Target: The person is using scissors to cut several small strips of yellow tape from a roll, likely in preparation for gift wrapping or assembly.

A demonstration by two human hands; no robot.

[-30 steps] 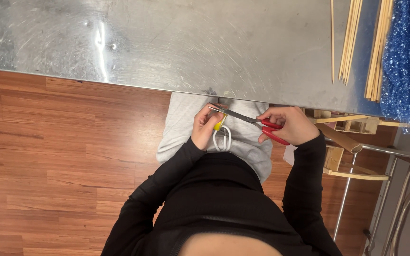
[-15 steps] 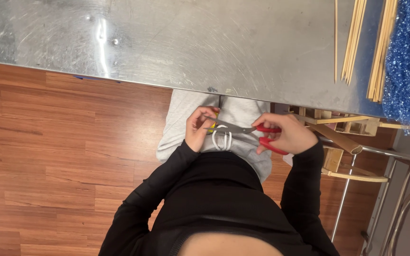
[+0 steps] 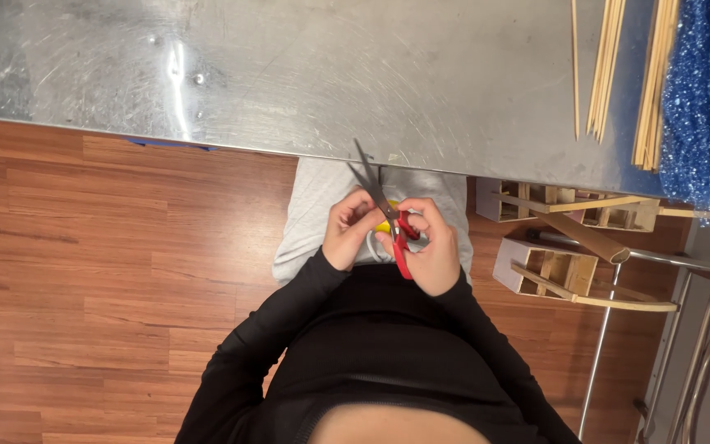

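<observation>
The right hand (image 3: pixel 431 251) grips the red-handled scissors (image 3: pixel 386 215) over the lap, blades parted and aimed at the far metal table (image 3: pixel 289 74). The left hand (image 3: pixel 348 230) pinches a small yellow piece (image 3: pixel 384 227) just beside the blades, seemingly steadying it for cutting.

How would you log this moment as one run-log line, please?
right hand: holds red-handled scissors | left hand: on small yellow piece | blades: toward metal table
</observation>
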